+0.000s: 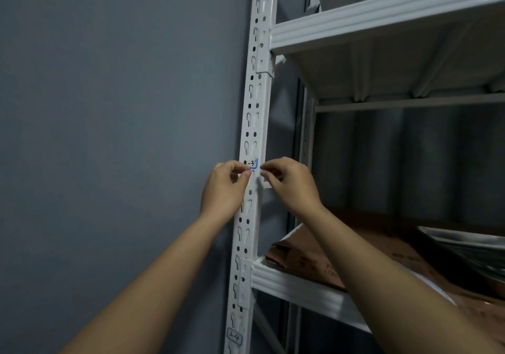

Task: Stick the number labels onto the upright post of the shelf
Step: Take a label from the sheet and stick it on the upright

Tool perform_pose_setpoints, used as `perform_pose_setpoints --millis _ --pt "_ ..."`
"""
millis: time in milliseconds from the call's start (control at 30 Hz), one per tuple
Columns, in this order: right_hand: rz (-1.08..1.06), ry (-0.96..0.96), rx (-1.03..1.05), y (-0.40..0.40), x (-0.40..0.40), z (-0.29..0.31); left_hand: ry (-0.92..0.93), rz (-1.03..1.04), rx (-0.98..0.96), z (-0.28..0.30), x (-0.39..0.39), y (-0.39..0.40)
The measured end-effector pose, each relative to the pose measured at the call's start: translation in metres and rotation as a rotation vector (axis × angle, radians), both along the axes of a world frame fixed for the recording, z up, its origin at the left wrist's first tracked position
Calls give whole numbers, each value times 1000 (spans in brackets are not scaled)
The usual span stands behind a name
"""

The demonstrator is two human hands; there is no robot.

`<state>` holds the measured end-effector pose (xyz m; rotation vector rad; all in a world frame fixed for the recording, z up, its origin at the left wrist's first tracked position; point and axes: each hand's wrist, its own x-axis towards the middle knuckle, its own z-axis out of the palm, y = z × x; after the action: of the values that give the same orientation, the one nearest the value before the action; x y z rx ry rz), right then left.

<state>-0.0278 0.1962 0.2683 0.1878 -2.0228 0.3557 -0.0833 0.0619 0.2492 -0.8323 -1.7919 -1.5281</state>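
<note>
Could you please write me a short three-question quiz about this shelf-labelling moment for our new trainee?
1. True or false: a label marked 2-4 is already stuck low on the post.
2. What does the label between the left hand and the right hand sit against? A) the grey wall B) the post C) a beam
3. Fill in: brown ______ lies on the lower shelf.

Key
1. True.
2. B. Both hands hold it at its edges against the post.
3. Cardboard.
</note>
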Motion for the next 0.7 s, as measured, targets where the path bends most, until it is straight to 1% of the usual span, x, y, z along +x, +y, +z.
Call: perform_pose_setpoints --millis 67,167,233,367,567,700 --pt "-55 2 129 -2 -4 9 -4 6 -23 0 -5 -1" --pt "-191 -13 357 -2 -11 25 -26 10 -52 2 -13 -4" --pt "-254 -32 458 -3 -13 34 -40 11 -60 3 -16 -5" --pt "-345 -63 632 -4 -15 50 -39 6 -74 5 -18 -8" --pt "-459 -122 1022 -11 -15 67 -34 -12 -85 11 -18 -8" --pt "-514 -143 1126 -19 -13 71 -26 -29 -76 13 -19 -8"
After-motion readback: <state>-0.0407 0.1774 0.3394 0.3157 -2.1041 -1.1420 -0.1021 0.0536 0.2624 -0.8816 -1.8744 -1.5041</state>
